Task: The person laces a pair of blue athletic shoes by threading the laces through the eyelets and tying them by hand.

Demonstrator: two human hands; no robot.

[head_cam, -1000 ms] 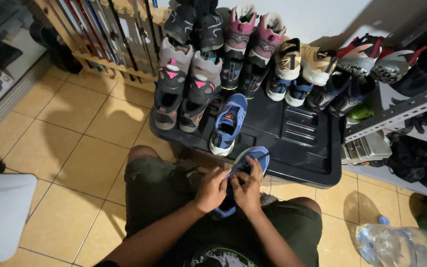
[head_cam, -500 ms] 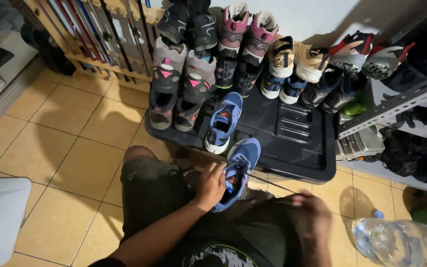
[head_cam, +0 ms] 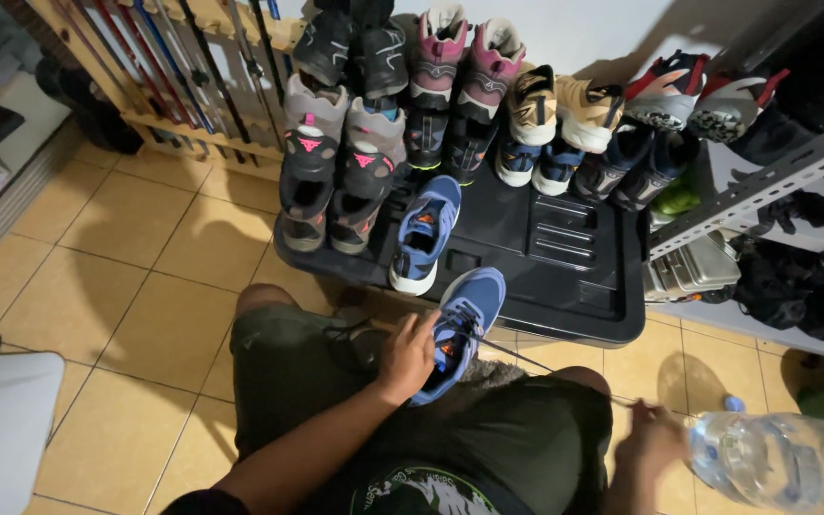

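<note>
My left hand (head_cam: 406,355) grips a blue sneaker (head_cam: 460,324) by its side, over my lap. A thin dark lace (head_cam: 536,360) runs taut from the shoe toward the lower right, where my right hand (head_cam: 652,437) pinches its end near my right knee. The matching blue sneaker (head_cam: 423,232) lies on a black plastic lid (head_cam: 574,277) just beyond.
Several pairs of shoes are stacked at the lid's far side against a wooden rack (head_cam: 197,57). A metal shelf (head_cam: 765,186) with shoes and bags stands at right. A clear water bottle (head_cam: 779,463) sits at lower right, a white object (head_cam: 2,420) at lower left.
My right hand left the shoe and drew the lace out to the lower right, farther with each frame. My left hand keeps the sneaker in place.
</note>
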